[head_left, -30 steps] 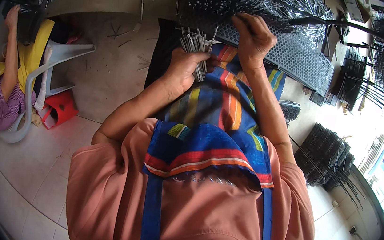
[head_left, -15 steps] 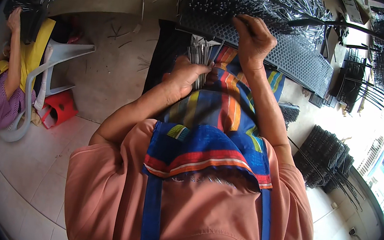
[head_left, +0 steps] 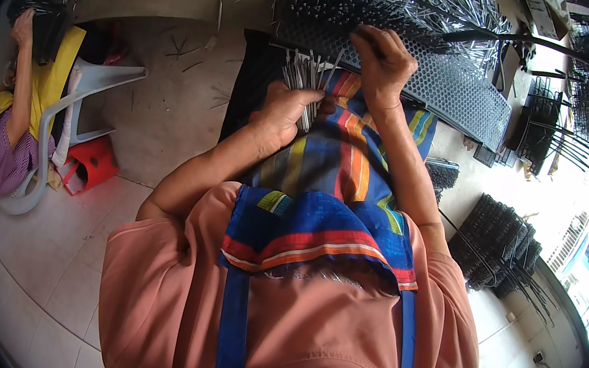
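My left hand [head_left: 282,110] is wrapped round a bundle of thin silvery metal rods [head_left: 304,76], above the striped cloth on my lap. The rods' upper ends fan out, and one leans off to the right. My right hand [head_left: 384,62] is held over a dark perforated tray [head_left: 458,86], its thumb and fingers pinched together. What they pinch, if anything, is too small or hidden to make out. Left of this hand, many dark-tipped rods [head_left: 343,8] stand close together in the tray's holes.
Loose rods [head_left: 432,0] are heaped behind the tray. A black cable or bar [head_left: 522,38] crosses at the right. Stacks of dark racks [head_left: 495,239] stand on the right. At far left another person's hand [head_left: 23,29] works by a white chair [head_left: 47,127] and a red container [head_left: 89,166].
My right hand has shifted slightly left and toward me over the tray. The rods in my left hand have tilted and fanned apart more at the top.
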Action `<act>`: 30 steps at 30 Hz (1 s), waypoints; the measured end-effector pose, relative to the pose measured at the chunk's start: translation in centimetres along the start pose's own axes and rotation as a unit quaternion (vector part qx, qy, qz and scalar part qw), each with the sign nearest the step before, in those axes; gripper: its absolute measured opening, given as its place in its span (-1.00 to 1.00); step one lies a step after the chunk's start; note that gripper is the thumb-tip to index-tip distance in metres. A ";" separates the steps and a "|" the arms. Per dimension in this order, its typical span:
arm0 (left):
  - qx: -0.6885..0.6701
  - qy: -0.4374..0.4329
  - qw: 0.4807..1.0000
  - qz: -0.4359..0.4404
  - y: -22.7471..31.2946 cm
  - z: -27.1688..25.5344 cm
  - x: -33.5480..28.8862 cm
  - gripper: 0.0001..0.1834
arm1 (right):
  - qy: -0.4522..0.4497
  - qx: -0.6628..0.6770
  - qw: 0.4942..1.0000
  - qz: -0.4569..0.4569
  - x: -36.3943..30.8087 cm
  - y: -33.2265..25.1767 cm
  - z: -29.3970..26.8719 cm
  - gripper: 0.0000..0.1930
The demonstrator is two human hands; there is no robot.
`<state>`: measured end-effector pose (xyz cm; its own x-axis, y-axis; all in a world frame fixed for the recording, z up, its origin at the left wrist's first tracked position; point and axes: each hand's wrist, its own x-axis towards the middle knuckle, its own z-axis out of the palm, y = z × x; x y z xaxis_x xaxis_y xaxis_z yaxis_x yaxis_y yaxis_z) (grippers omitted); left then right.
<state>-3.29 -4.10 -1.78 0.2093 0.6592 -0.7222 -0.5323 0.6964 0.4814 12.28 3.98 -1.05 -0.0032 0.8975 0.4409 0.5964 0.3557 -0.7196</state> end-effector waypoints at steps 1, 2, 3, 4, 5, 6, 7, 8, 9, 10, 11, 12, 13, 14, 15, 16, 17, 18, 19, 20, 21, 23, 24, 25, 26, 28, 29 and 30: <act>-0.002 0.008 1.000 0.004 0.1 0.2 -0.1 -0.84 | 0.009 0.009 1.000 -0.004 0.0 0.0 0.0 -0.88; -0.003 0.015 1.000 0.009 0.2 0.3 -0.1 -0.84 | 0.009 0.008 1.000 -0.003 0.0 0.1 0.0 -0.88; -0.002 0.015 1.000 0.008 0.1 0.2 0.1 -0.84 | -0.020 -0.022 0.999 -0.015 0.1 0.4 0.1 -0.89; -0.011 0.007 1.000 0.004 0.0 0.1 0.3 -0.83 | -0.049 -0.052 0.997 -0.027 0.2 0.5 0.1 -0.90; -0.020 0.000 1.000 0.001 -0.1 0.1 0.5 -0.82 | -0.047 -0.053 0.997 -0.026 0.2 0.5 0.0 -0.90; -0.018 -0.002 1.000 -0.001 -0.2 0.1 0.7 -0.82 | -0.047 -0.061 0.996 -0.044 0.3 0.5 0.0 -0.90; -0.027 0.002 1.000 -0.003 -0.1 0.0 0.8 -0.80 | -0.048 -0.066 0.995 -0.063 0.5 0.1 0.1 -0.90; -0.036 0.005 0.999 -0.006 0.0 0.0 0.9 -0.79 | -0.049 -0.066 0.995 -0.063 0.6 -0.3 -0.3 -0.90; -0.036 0.005 0.999 -0.006 0.0 0.0 0.8 -0.79 | -0.091 -0.067 0.993 0.024 0.6 -0.9 -0.9 -0.89; -0.046 -0.018 0.999 0.000 0.2 0.3 0.5 -0.78 | -0.131 -0.069 0.983 0.111 0.6 -1.3 -1.5 -0.84; -0.056 -0.042 0.998 0.007 0.5 0.6 0.2 -0.77 | -0.130 -0.069 0.983 0.112 0.4 -1.2 -1.8 -0.84; -0.055 -0.042 0.998 0.006 0.7 0.8 0.1 -0.77 | -0.174 -0.005 0.967 0.188 0.2 -1.1 -2.0 -0.82; -0.046 -0.057 0.997 0.011 0.9 1.0 0.1 -0.78 | -0.214 0.057 0.939 0.262 0.1 -1.0 -2.4 -0.80; -0.037 -0.073 0.997 0.017 1.0 1.2 0.1 -0.78 | -0.211 0.055 0.940 0.263 -0.1 -1.1 -2.6 -0.80; -0.036 -0.075 0.996 0.016 0.9 1.3 0.3 -0.78 | -0.247 0.104 0.913 0.308 -0.3 -1.3 -2.7 -0.81; -0.018 -0.091 0.995 0.029 0.9 1.4 0.5 -0.79 | -0.282 0.154 0.880 0.350 -0.3 -1.3 -2.7 -0.82; 0.000 -0.106 0.993 0.043 0.9 1.5 0.6 -0.80 | -0.313 0.181 0.860 0.360 -0.4 -0.6 -2.8 -0.84; 0.001 -0.107 0.993 0.043 0.9 1.6 0.6 -0.80 | -0.312 0.181 0.860 0.360 -0.3 -0.4 -3.0 -0.84; 0.026 -0.105 0.993 0.049 0.9 1.8 0.5 -0.81 | -0.312 0.228 0.829 0.404 -0.3 -0.3 -3.2 -0.85; 0.052 -0.104 0.992 0.055 0.9 1.9 0.4 -0.82 | -0.310 0.274 0.794 0.445 -0.3 -0.1 -3.3 -0.85; 0.053 -0.104 0.992 0.055 0.7 2.0 0.5 -0.82 | -0.309 0.275 0.794 0.445 -0.5 0.4 -3.0 -0.85; 0.036 -0.103 0.991 0.079 0.1 2.0 0.7 -0.83 | -0.256 0.313 0.795 0.452 -1.1 1.1 -2.3 -0.88; 0.036 -0.104 0.991 0.078 -0.1 1.9 0.8 -0.83 | -0.254 0.313 0.796 0.452 -1.3 1.5 -2.5 -0.88; 0.008 -0.078 0.995 0.069 -0.2 1.7 0.7 -0.83 | -0.216 0.291 0.823 0.437 -1.1 0.9 -2.8 -0.91; -0.021 -0.052 0.997 0.060 -0.2 1.5 0.7 -0.82 | -0.178 0.268 0.849 0.420 -1.0 0.5 -3.0 -0.93; -0.006 -0.022 0.999 0.022 0.2 1.0 0.8 -0.82 | -0.090 0.269 0.888 0.361 -0.8 0.1 -3.2 -0.95; 0.010 0.006 1.000 -0.017 0.4 0.9 0.8 -0.82 | 0.001 0.265 0.917 0.298 -0.8 0.0 -3.2 -0.95; 0.010 0.007 1.000 -0.016 0.2 0.8 0.7 -0.82 | 0.000 0.265 0.917 0.298 -0.6 -0.2 -3.0 -0.95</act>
<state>-2.63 -3.26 -1.80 0.2148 0.6319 -0.7447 -0.5093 0.7231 0.4666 14.60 2.58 0.43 0.1976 0.9734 -0.1156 0.0180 -0.1215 -0.9924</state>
